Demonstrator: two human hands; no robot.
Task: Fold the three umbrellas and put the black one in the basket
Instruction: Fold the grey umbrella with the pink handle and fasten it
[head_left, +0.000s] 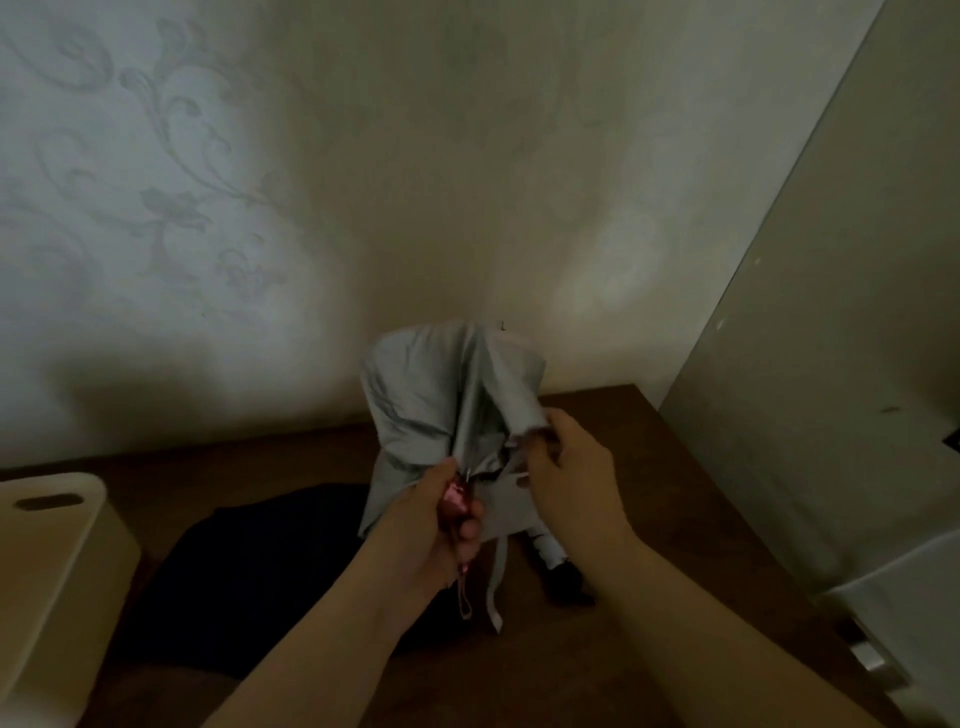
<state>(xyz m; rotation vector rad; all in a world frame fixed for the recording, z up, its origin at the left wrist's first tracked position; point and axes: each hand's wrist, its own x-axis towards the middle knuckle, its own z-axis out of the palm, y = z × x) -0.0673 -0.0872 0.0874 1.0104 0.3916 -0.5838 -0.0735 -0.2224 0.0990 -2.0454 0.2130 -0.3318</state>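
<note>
Left hand (441, 525) grips pink handle (457, 501) of grey umbrella (441, 405), held upright at centre above table (649, 519). Right hand (571, 467) pinches a canopy fold. One black umbrella (249, 582) lies at 7 o'clock, dim; one basket (52, 571) at 8, cut off. Third umbrella mostly hidden.

Two bare forearms enter from the near edge and end in two bare hands. The left hand (434, 525) and the right hand (574, 470) wear no gloves, and no ring, watch or band shows on either. Both forearms are uncovered as far as the near edge, so no sleeve or cuff is in view. The light is dim and the picture soft, so nails and finer marks cannot be told. Nothing else of the person shows.
</note>
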